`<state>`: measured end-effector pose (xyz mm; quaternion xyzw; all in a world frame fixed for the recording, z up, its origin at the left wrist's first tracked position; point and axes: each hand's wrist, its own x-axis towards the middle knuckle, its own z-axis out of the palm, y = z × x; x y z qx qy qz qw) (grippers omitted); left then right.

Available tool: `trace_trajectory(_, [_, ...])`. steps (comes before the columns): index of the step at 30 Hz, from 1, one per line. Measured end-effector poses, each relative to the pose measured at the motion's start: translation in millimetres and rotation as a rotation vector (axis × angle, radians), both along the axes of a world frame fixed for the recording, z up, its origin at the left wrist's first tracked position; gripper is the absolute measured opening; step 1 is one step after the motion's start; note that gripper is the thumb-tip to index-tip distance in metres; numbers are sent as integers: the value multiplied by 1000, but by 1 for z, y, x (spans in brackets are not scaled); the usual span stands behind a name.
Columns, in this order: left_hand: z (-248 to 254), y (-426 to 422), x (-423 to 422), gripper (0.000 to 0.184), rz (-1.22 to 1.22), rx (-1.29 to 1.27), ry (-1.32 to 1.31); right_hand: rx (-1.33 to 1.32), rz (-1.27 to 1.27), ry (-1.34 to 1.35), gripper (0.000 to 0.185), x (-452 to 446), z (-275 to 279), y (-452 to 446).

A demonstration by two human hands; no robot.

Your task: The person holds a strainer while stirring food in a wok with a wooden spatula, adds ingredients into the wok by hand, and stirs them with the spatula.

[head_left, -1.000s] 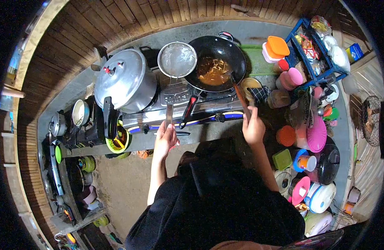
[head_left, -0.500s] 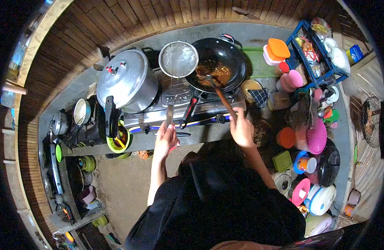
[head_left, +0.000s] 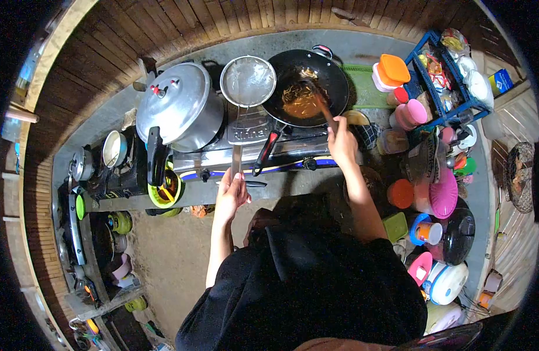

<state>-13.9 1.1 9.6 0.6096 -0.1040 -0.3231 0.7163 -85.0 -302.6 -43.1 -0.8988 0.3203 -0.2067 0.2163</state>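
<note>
My left hand (head_left: 231, 196) is closed around the handle of a round metal strainer (head_left: 248, 81), which is held over the stove (head_left: 246, 158) just left of the wok. My right hand (head_left: 343, 142) grips the end of a wooden spatula (head_left: 326, 110). The spatula's far end reaches into a black wok (head_left: 334, 73) on the stove, where it meets brown sauce with pale shreds (head_left: 301, 104). The wok's black and red handle (head_left: 266, 154) points toward me, between my hands.
A large pressure cooker (head_left: 179, 108) stands left of the strainer, near a small pot (head_left: 114, 149) and a green bowl (head_left: 164, 202). At the right are orange-lidded containers (head_left: 393, 70), a blue rack (head_left: 421, 47), pink cups (head_left: 411, 113) and a red lid (head_left: 400, 193).
My right hand has moved forward toward the wok, and the spatula has swept through the food, first left and then up and right. The strainer has barely moved.
</note>
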Motion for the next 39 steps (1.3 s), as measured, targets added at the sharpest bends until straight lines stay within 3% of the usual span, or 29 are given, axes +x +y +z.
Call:
trace_trajectory(8, [0, -3, 3, 19, -16, 11, 7, 123, 126, -37, 30, -56, 22, 39])
trace_trajectory(14, [-5, -13, 5, 17, 3, 1, 17, 140, 9, -77, 26, -98, 25, 35])
trace_trajectory(25, [1, -9, 9, 16, -20, 23, 25, 172, -36, -90, 32, -2, -10, 4])
trace_trajectory(30, [-2, -6, 11, 16, -33, 10, 13, 106, 94, -154, 32, -11, -2, 33])
trace_trajectory(35, [-7, 4, 21, 16, -43, 27, 47, 213, 70, -75, 30, -67, 18, 65])
trace_trajectory(39, [-15, 11, 34, 16, -84, -8, 60, 126, -44, 97, 29, -97, 49, 71])
